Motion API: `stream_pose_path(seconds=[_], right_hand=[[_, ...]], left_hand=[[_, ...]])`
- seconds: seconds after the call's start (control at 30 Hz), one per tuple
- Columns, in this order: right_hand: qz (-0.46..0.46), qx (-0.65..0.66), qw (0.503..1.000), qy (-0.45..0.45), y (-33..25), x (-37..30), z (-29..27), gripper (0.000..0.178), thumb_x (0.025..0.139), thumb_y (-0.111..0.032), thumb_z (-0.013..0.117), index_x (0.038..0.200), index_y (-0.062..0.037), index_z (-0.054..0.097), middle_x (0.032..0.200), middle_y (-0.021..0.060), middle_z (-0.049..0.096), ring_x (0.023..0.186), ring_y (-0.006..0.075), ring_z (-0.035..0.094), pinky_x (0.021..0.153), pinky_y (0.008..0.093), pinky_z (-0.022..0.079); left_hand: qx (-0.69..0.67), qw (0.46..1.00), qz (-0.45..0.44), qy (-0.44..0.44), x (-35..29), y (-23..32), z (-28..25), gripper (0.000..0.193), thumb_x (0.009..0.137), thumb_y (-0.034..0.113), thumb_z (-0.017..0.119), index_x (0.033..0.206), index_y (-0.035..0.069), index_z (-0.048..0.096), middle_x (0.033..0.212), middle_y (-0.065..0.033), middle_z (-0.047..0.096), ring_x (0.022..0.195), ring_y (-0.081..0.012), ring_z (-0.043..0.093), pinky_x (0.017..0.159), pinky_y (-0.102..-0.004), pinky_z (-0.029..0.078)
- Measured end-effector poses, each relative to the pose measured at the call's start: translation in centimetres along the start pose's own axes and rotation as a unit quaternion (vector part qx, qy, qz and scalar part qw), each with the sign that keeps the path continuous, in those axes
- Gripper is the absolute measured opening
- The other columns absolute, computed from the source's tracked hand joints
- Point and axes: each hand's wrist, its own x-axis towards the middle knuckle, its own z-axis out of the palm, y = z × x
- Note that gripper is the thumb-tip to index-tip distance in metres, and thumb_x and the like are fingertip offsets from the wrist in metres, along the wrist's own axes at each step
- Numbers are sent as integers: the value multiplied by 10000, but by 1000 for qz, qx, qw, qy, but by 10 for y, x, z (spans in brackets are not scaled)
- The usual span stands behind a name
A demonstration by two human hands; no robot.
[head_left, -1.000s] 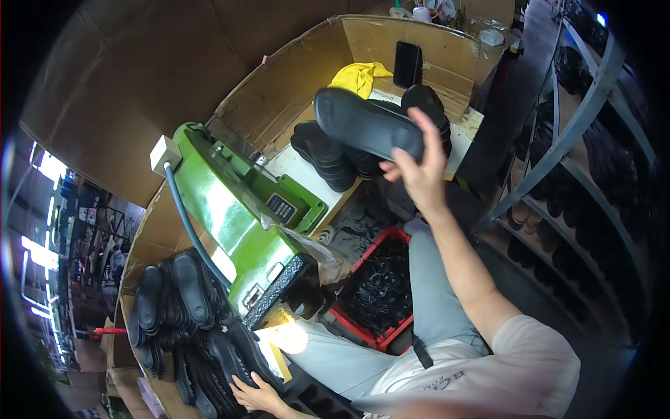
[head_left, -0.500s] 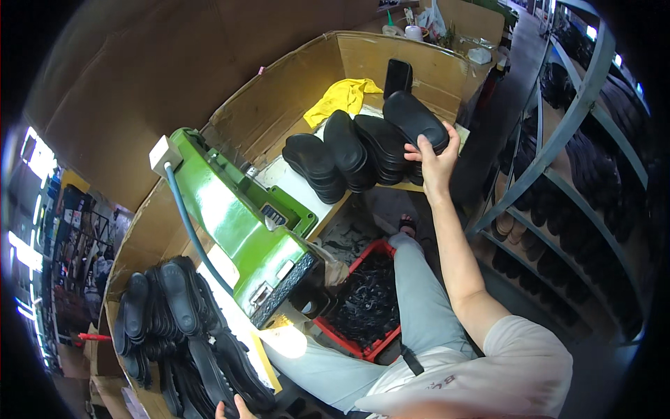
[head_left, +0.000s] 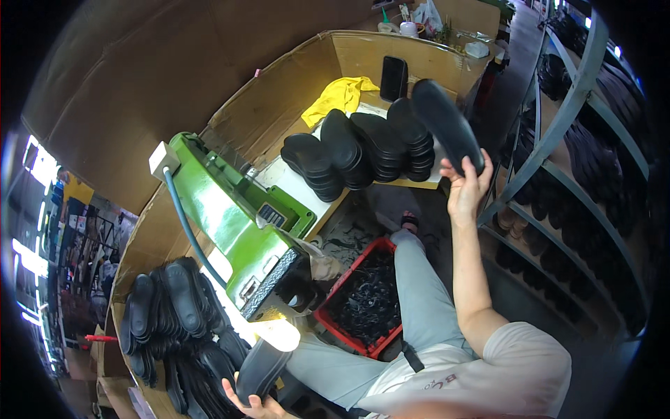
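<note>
My right hand is raised at the right of the table, its fingers and thumb closed on the heel end of a black shoe sole, which is tilted up. Beside that sole stand several stacks of black soles along the table's edge. At the lower left my left hand grips another black sole by its lower end. That sole is held just below the lit head of a green press-like machine. A large pile of black soles lies left of the machine.
A red crate full of black scraps stands between my legs. Cardboard walls surround the table. A yellow cloth and a black phone are at the back. A metal rack with soles rises at the right.
My right hand has moved right and lifted a sole away from the rightmost stack. My left hand has come up and right from the pile with a sole in it.
</note>
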Motion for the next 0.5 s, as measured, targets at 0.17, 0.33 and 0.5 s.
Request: stream_pose_path(seconds=[0.17, 0.33, 0.5], right_hand=[[-10, -66, 997, 44, -12, 27, -20, 446, 893, -42, 508, 1276, -76, 282, 1037, 175, 530, 669, 285, 646, 526, 318, 549], [-26, -77, 997, 16, 2, 12, -11, 454, 889, -40, 519, 1269, -65, 273, 1021, 187, 534, 649, 268, 646, 503, 302, 542], [-70, -95, 993, -26, 22, 20, 32, 462, 876, -9, 519, 1259, -41, 263, 989, 207, 541, 632, 264, 657, 482, 282, 545]], left_hand=[[-130, 989, -15, 69, -4, -15, 13, 761, 743, 436, 690, 1355, 87, 401, 1270, -138, 501, 1135, -288, 508, 1021, -439, 363], [-383, 911, -138, 63, 3, -42, 8, 662, 808, 469, 623, 1267, 19, 467, 1224, -132, 535, 1125, -257, 513, 1002, -437, 379], [-377, 897, -231, 18, 6, -65, 10, 648, 839, 532, 521, 1170, -24, 527, 1130, -139, 578, 1028, -265, 552, 903, -423, 437]])
